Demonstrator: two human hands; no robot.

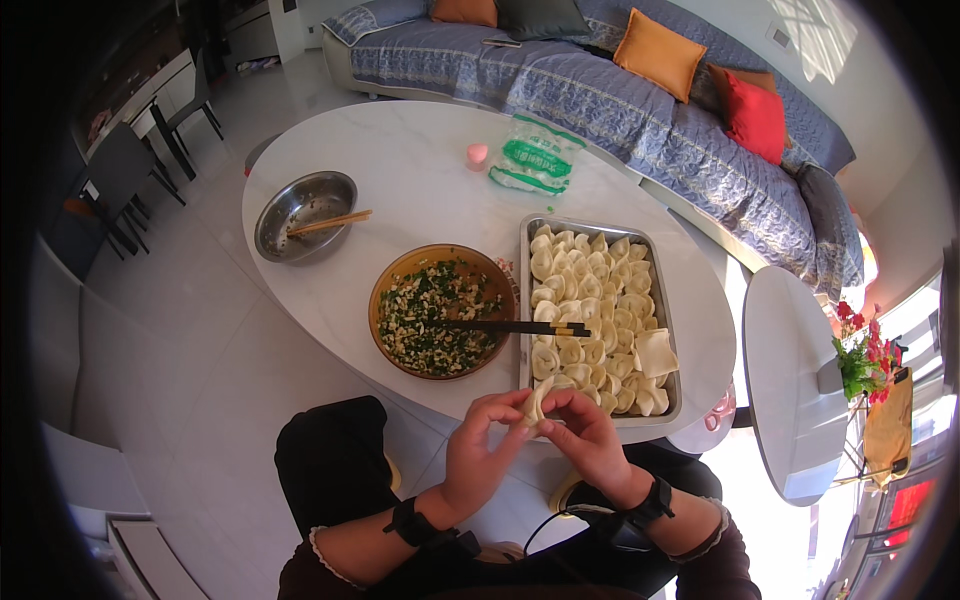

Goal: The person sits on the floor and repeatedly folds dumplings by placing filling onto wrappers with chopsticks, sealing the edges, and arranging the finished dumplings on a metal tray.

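Note:
Between my two hands, just over the table's near edge, is a partly folded dumpling (535, 405). My left hand (484, 442) pinches its left side, and my right hand (589, 439) pinches the other side with thumb and forefinger. Right behind my hands lies a steel tray (526, 247) full of folded dumplings (589, 285) in rows. A small stack of square wrappers (655, 352) rests on the dumplings at the tray's right. To the left stands an amber bowl (378, 289) of chopped green and pale filling (431, 322). Black chopsticks (510, 327) reach from the filling across to the tray.
The white oval table (405, 172) also carries a steel bowl (262, 225) with wooden chopsticks (330, 223), a pink-topped small container (476, 157) and a green-printed plastic bag (536, 157). A covered sofa (480, 71) curves behind. Red flowers (862, 345) stand on a small round table (787, 397) at right.

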